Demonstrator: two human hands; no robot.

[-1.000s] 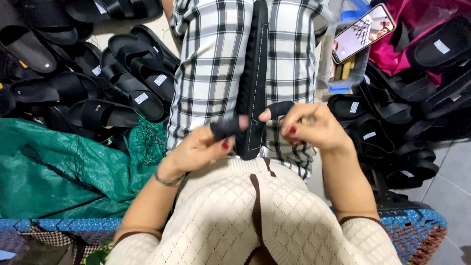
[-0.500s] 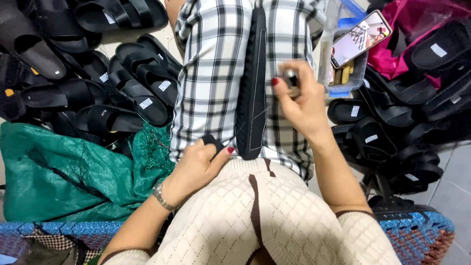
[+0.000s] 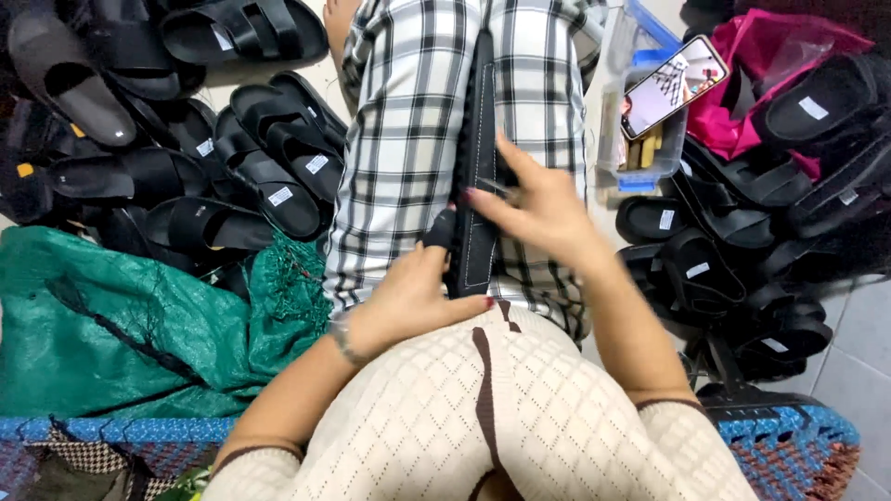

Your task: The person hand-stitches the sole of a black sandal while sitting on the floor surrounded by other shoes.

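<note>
The long black rubber sandal sole [image 3: 476, 167] stands on edge along the checked lap, left hand [image 3: 408, 297] clasped round its near strap end, right hand [image 3: 538, 209] loosely half-open against its side; probably light, flexible, best held by its edges.

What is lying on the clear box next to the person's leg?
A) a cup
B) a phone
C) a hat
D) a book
B: a phone with a lit screen lies across the top of the clear box, right of the checked trouser legs.
</note>
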